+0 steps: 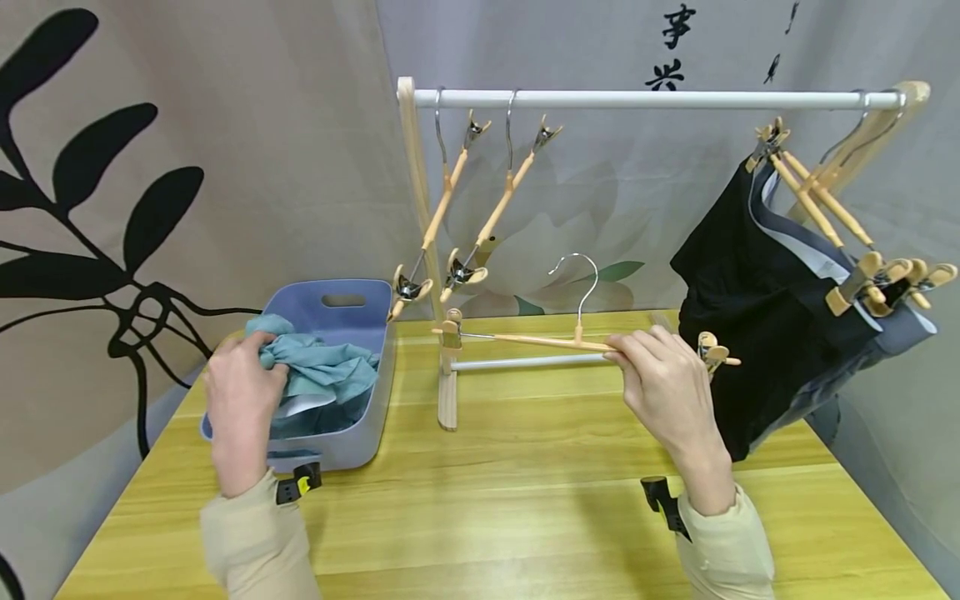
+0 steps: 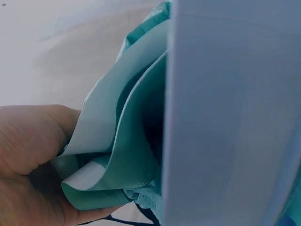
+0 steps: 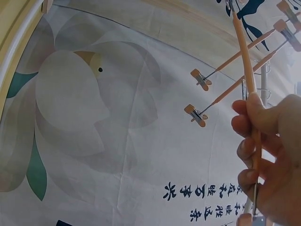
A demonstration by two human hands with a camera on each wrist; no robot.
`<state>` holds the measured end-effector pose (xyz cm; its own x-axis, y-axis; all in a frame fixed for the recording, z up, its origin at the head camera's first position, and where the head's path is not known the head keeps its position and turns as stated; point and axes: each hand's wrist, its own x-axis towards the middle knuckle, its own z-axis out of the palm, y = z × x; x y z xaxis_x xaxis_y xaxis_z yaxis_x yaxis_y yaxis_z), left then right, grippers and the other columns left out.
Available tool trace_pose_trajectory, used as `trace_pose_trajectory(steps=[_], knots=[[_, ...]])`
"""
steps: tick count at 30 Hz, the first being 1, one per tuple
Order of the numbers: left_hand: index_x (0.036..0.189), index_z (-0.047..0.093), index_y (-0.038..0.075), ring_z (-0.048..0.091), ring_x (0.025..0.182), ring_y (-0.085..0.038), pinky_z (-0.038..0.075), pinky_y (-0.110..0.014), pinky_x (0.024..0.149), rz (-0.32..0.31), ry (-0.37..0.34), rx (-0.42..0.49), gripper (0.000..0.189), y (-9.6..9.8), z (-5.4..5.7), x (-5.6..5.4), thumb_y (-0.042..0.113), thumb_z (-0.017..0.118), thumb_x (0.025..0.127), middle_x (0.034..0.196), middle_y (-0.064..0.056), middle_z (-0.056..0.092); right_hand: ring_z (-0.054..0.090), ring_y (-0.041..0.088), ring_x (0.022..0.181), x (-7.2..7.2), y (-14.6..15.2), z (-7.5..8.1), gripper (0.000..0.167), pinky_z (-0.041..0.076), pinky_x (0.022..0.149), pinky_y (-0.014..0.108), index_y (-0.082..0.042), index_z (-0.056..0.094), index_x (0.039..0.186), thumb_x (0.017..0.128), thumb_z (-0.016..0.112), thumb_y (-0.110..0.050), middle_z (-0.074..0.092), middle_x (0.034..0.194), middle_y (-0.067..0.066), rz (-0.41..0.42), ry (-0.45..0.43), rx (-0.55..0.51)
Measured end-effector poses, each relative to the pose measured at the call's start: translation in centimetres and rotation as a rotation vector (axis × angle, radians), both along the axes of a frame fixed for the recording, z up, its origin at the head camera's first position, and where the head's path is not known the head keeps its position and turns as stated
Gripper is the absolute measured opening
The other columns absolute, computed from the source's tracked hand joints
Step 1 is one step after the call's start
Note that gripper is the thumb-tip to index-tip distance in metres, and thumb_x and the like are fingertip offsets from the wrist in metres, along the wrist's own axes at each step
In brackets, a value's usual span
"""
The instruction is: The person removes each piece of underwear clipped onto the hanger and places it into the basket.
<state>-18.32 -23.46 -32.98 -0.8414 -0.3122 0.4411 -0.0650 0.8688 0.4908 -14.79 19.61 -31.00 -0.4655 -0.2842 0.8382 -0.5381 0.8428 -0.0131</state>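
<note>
At the left, my left hand (image 1: 243,387) grips a crumpled teal garment (image 1: 330,367) over a blue-grey plastic basket (image 1: 360,446). The left wrist view has folds of the teal garment (image 2: 127,155) between thumb and fingers, beside the basket wall (image 2: 225,113). My right hand (image 1: 667,387) holds a wooden clip hanger (image 1: 536,341) by its bar, right of the hook. The hanger lies level above the table, hook upward, nothing in its clips. In the right wrist view, the fingers (image 3: 244,148) curl round the bar (image 3: 244,56).
A wooden rack with a white rail (image 1: 622,100) stands at the back of the table (image 1: 510,508). Two bare clip hangers (image 1: 498,208) hang at its left end. At the right end hang black shorts (image 1: 750,325) and grey-blue garments (image 1: 900,333). A printed curtain (image 1: 300,167) lies behind.
</note>
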Motion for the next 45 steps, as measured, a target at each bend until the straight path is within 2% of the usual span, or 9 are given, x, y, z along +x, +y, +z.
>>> trace_pose_trajectory(steps=[4,9,12,16,20,24,30,34,45], knots=[[0.112,0.063,-0.004,0.051,0.099,-0.056,0.042,-0.062,0.082,0.008,-0.029,0.002,0.032,-0.1,-0.4,-0.1,0.000,0.059,0.081,0.111,-0.034,0.058,0.054,0.023,0.064,0.0,0.0,0.0,0.006,0.041,0.058,0.032,-0.001,0.070,0.086,0.080,0.071,-0.004,0.069,0.073,0.009,0.003,0.003,-0.003],[0.109,0.065,-0.006,0.052,0.095,-0.055,0.041,-0.062,0.079,0.053,0.037,0.021,0.032,-0.5,-0.8,-0.1,-0.003,0.057,0.078,0.103,-0.034,0.059,0.054,0.022,0.064,0.0,-0.1,0.0,0.007,0.041,0.058,0.032,-0.001,0.070,0.085,0.079,0.072,-0.003,0.069,0.073,0.008,0.007,0.012,-0.012],[0.109,0.064,-0.005,0.053,0.094,-0.055,0.041,-0.061,0.076,0.058,0.028,0.006,0.033,-0.7,-0.9,-0.1,-0.002,0.056,0.077,0.102,-0.034,0.059,0.054,0.022,0.063,0.0,-0.2,0.0,0.008,0.041,0.057,0.033,-0.001,0.071,0.085,0.078,0.073,-0.002,0.069,0.072,0.008,0.009,0.019,-0.021],[0.112,0.062,-0.004,0.053,0.092,-0.056,0.042,-0.060,0.071,0.023,-0.093,-0.037,0.034,-0.7,-0.9,0.0,0.002,0.059,0.079,0.106,-0.035,0.057,0.054,0.022,0.063,0.0,-0.2,-0.1,0.009,0.041,0.057,0.033,-0.002,0.071,0.085,0.077,0.074,-0.002,0.069,0.072,0.008,0.008,0.020,-0.024],[0.117,0.058,-0.002,0.051,0.095,-0.058,0.043,-0.060,0.073,-0.012,-0.235,-0.046,0.037,-0.6,-1.0,0.1,0.007,0.061,0.082,0.113,-0.037,0.054,0.054,0.022,0.063,0.0,-0.2,-0.1,0.009,0.041,0.057,0.033,-0.002,0.071,0.084,0.076,0.074,-0.001,0.069,0.072,0.008,0.010,0.021,-0.024],[0.121,0.056,-0.001,0.049,0.101,-0.058,0.043,-0.062,0.076,-0.019,-0.298,-0.027,0.039,-0.4,-1.0,0.2,0.011,0.061,0.084,0.119,-0.036,0.052,0.054,0.022,0.063,0.0,-0.2,-0.1,0.009,0.041,0.057,0.033,-0.002,0.071,0.085,0.076,0.074,-0.001,0.069,0.072,0.007,0.013,0.028,-0.026],[0.120,0.056,-0.001,0.049,0.104,-0.057,0.044,-0.064,0.077,-0.039,-0.278,-0.032,0.036,0.3,-0.7,0.0,0.014,0.059,0.088,0.117,-0.034,0.053,0.053,0.022,0.063,0.0,-0.2,-0.1,0.009,0.041,0.057,0.033,-0.002,0.071,0.085,0.077,0.074,-0.002,0.069,0.072,0.007,0.009,0.026,-0.020],[0.118,0.058,0.000,0.052,0.103,-0.055,0.045,-0.064,0.075,-0.071,-0.253,-0.042,0.032,1.3,-0.9,-0.4,0.014,0.057,0.089,0.115,-0.032,0.056,0.054,0.022,0.063,-0.1,-0.2,-0.1,0.009,0.041,0.057,0.034,-0.002,0.071,0.085,0.076,0.074,-0.002,0.069,0.072,0.008,0.011,0.029,-0.021],[0.112,0.062,-0.002,0.060,0.094,-0.047,0.049,-0.055,0.074,-0.241,-0.123,-0.050,0.026,5.6,-1.9,-2.4,0.007,0.055,0.089,0.109,-0.026,0.063,0.054,0.022,0.063,0.1,0.0,0.0,0.010,0.042,0.057,0.034,-0.001,0.071,0.085,0.076,0.074,-0.001,0.070,0.073,0.008,-0.002,0.025,-0.021]])
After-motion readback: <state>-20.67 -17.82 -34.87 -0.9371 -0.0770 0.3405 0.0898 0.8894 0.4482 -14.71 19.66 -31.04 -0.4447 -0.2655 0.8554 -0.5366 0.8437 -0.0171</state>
